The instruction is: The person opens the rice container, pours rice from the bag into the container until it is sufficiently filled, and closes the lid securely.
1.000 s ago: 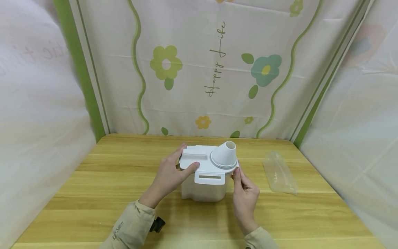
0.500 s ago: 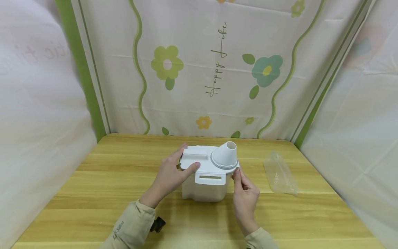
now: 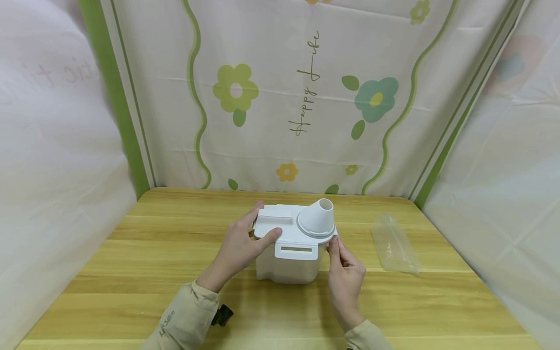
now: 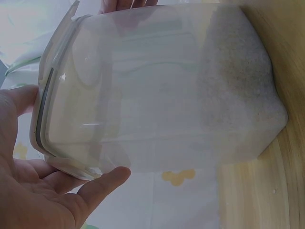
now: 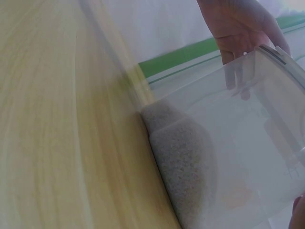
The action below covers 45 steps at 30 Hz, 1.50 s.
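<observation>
A translucent plastic storage container [image 3: 286, 270] stands upright on the wooden table, under a white lid [image 3: 286, 233] with a cone-shaped spout [image 3: 316, 218] at its right end. Pale grains [image 5: 183, 162] fill the bottom, seen through the wall in both wrist views. My left hand [image 3: 236, 248] grips the lid's left end, thumb on top and fingers down the side. At the right front corner, my right hand [image 3: 345, 272] pinches the edge just under the spout, its other fingers curled. A slotted front clip [image 3: 296, 251] hangs from the lid, angled off the wall.
To the right lies a clear plastic bag [image 3: 395, 245], flat on the wooden table [image 3: 175, 272]. A flower-printed curtain [image 3: 262, 136] closes off the back, and pale fabric hangs at both sides.
Both hands keep the same hold on the container. The whole head view shifts very slightly; the container and bag stay put.
</observation>
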{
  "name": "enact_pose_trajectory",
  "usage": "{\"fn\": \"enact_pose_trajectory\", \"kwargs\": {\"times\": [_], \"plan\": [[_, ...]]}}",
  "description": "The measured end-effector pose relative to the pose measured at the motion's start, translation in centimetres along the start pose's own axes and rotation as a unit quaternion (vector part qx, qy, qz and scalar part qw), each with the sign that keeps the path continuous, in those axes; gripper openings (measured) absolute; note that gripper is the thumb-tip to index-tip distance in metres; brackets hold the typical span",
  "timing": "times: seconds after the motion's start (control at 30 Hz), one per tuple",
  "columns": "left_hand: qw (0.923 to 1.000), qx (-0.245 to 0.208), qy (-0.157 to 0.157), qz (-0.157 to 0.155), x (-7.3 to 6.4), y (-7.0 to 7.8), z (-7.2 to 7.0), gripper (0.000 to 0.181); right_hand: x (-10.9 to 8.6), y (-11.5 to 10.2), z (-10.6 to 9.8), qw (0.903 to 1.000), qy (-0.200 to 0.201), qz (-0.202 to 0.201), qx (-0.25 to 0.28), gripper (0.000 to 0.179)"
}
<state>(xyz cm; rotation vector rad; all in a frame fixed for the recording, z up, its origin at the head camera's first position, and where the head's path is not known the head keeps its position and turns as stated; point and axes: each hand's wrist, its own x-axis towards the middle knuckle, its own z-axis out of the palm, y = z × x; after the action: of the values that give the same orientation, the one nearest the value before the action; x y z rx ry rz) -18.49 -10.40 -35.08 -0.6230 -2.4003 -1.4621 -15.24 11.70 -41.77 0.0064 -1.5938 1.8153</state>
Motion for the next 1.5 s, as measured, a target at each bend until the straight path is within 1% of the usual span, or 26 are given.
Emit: {"fn": "enact_pose_trajectory", "kwargs": {"times": [0.4,0.63,1.0,1.27,1.5], "plan": [[1.0000,0.004,-0.002,0.001,0.00,-0.02,-0.01,0.080,-0.03,0.03,0.03,1.0000,0.006,0.001,-0.003,0.029],[1.0000,-0.001,-0.003,-0.001,0.00,-0.10,0.01,0.081,-0.02,0.02,0.02,0.9999,0.006,0.004,-0.008,0.030],[0.9999,0.009,0.004,0.010,0.03,-0.29,0.17,0.080,-0.05,0.00,-0.09,0.9996,0.010,0.003,-0.025,0.028],[0.9998,0.008,0.005,0.015,0.03,-0.31,0.18,0.081,-0.01,0.09,-0.06,0.9998,0.007,0.004,-0.019,0.029],[0.9999,0.003,0.004,0.015,0.05,-0.33,0.17,0.081,0.00,0.15,-0.01,0.9996,0.010,0.004,-0.025,0.031]]}}
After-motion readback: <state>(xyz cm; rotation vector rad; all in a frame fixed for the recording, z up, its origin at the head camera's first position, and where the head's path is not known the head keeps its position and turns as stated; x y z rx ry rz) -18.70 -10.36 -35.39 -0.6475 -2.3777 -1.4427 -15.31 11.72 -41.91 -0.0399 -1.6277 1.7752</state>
